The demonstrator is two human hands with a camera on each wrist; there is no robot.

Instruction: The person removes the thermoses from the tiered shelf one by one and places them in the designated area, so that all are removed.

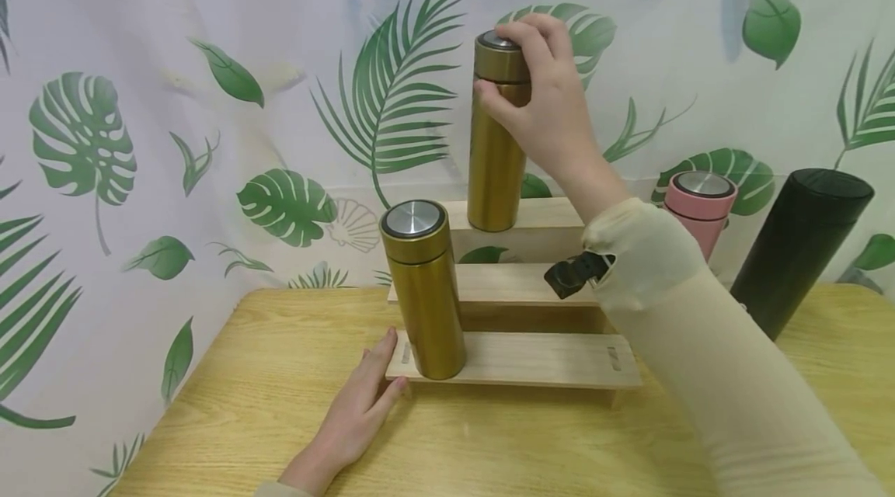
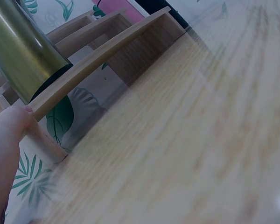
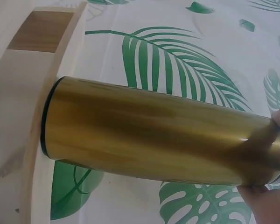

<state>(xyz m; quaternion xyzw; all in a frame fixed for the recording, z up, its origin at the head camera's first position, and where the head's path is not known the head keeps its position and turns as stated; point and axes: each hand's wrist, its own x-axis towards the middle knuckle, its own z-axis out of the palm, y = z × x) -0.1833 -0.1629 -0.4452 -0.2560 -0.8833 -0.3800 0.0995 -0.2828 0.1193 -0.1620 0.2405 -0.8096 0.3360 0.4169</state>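
Note:
My right hand (image 1: 552, 85) grips a gold thermos (image 1: 495, 163) around its lid and upper body. This thermos stands upright at the top tier of a stepped wooden rack (image 1: 538, 361); in the right wrist view its dark base (image 3: 47, 116) meets the shelf board. Whether its full weight rests there I cannot tell. A second gold thermos (image 1: 426, 303), with a silver-topped lid, stands on the lowest tier near its left end. My left hand (image 1: 353, 408) holds that end of the lowest board, thumb at the front edge and fingers along the side.
Behind my right forearm is a pink thermos (image 1: 699, 206), partly hidden. Farther right stands a black bottle (image 1: 800, 248). The rack sits on a wood-grain table (image 1: 280, 357) before a leaf-patterned backdrop (image 1: 231, 140). My right sleeve covers the rack's upper right part.

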